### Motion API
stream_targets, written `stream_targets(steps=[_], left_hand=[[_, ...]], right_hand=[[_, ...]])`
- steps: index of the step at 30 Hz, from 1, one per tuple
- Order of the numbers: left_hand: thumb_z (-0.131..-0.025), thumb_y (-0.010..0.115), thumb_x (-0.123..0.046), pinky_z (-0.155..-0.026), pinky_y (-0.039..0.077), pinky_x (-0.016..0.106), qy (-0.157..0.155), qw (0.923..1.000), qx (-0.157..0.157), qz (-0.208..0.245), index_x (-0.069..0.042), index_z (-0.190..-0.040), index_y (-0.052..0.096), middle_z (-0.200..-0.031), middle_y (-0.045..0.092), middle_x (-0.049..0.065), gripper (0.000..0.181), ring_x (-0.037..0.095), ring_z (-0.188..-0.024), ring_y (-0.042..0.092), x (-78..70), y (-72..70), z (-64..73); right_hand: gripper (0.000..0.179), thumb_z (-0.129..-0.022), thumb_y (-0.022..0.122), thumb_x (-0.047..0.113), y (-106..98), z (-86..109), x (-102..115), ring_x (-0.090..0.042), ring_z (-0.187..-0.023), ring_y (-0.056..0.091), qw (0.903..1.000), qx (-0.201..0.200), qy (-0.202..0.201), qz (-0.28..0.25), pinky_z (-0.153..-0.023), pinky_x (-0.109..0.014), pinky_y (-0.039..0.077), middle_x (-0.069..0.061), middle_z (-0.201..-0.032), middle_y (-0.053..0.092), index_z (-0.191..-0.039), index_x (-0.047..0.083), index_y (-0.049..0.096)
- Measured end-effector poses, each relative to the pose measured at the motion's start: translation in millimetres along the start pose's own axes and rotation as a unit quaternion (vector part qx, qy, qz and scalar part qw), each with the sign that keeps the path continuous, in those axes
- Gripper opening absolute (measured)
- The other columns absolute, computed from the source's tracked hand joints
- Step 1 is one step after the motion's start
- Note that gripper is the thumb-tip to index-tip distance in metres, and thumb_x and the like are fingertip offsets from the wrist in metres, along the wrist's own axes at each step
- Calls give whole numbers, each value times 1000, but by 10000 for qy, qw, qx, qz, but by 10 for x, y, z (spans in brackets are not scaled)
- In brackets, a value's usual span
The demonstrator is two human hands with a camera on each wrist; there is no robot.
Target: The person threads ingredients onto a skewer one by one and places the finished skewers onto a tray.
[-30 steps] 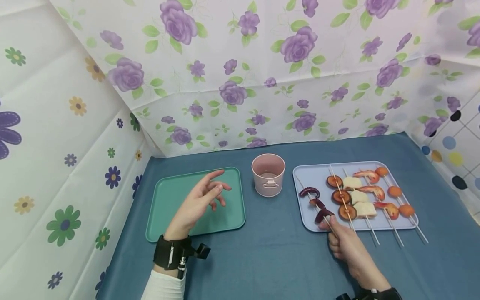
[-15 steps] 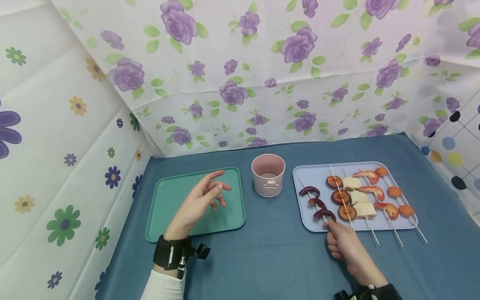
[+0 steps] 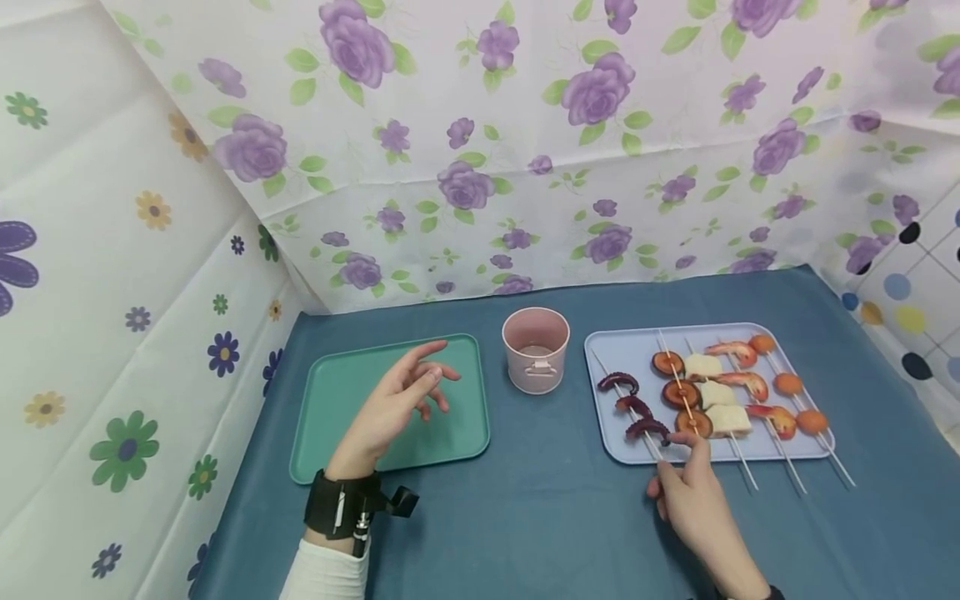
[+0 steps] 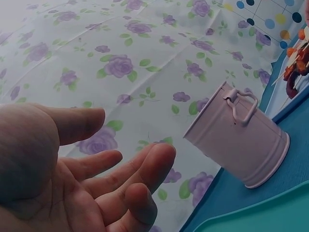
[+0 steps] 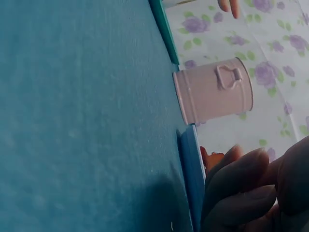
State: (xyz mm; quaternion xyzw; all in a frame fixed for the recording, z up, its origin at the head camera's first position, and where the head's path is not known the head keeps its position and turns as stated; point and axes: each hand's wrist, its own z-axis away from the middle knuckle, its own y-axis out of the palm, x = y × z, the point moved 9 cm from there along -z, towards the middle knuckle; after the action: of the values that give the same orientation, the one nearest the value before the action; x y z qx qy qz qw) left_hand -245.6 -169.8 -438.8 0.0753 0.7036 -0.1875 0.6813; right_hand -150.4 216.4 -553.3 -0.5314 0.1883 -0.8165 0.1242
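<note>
In the head view, a skewer of three dark purple octopus tentacle pieces [image 3: 633,406] lies along the left side of the pale lavender tray [image 3: 611,350]. My right hand [image 3: 697,496] is at the tray's front edge, by the lower end of that skewer. Its index finger is raised and apart from the thumb, and the skewer's end runs in close to the thumb tip. My left hand [image 3: 386,417] hovers over the green tray [image 3: 457,437] with loosely spread fingers and nothing in them. The left wrist view shows its palm and relaxed fingers [image 4: 140,174].
A pink bucket [image 3: 536,358] stands between the trays. Right of the octopus lie skewers of mushroom slices [image 3: 681,393], white cubes [image 3: 726,418], shrimp [image 3: 746,383] and orange balls [image 3: 789,383], sticks overhanging the front edge. Flowered cloth [image 3: 465,183] hangs behind the blue table [image 3: 525,517].
My right hand has let go of the octopus skewer and drawn back slightly, its index finger lifting off. The skewer shifted a little before settling on the tray. The left hand stays put.
</note>
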Motion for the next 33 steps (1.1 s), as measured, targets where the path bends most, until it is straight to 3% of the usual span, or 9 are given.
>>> stream_targets(steps=[5,13,21,26,33], left_hand=[[-117,51,-29,-67,52,32,24,10000,28,-1,-17,-164,39,-134,66,21,51,26,-88,71,1,-3,2],[-117,50,-29,-68,53,33,8,10000,12,-6,-15,-164,39,-134,65,24,51,26,-87,71,6,-1,5],[-116,51,-29,-68,53,32,55,10000,13,18,-18,-164,40,-133,66,22,51,28,-87,71,-34,-3,-9],[-116,51,-29,-67,52,31,37,10000,5,44,-18,-164,40,-134,64,25,50,27,-87,71,-20,-15,1],[-116,51,-30,-67,51,32,1,10000,49,51,-18,-165,39,-134,65,22,51,26,-88,71,-12,-11,13]], right_hand=[[33,-112,36,15,-17,-52,62,-24,-56,62,9994,-127,-84,312,-51,-36,44,-6,-79,71,-142,2,31],[20,-114,33,17,89,-64,28,-25,-52,63,9967,411,182,683,-52,-38,46,-4,-77,74,-121,2,44],[17,-114,33,15,73,-95,15,-25,-55,64,9962,535,133,668,-53,-38,47,-5,-78,73,-121,3,42],[11,-117,34,14,111,-115,46,-23,-58,57,9913,828,-223,995,-53,-35,43,-6,-78,66,-119,5,41],[8,-117,33,12,132,-127,22,-23,-62,50,9888,1045,-309,1016,-53,-33,37,-8,-78,59,-118,7,39]])
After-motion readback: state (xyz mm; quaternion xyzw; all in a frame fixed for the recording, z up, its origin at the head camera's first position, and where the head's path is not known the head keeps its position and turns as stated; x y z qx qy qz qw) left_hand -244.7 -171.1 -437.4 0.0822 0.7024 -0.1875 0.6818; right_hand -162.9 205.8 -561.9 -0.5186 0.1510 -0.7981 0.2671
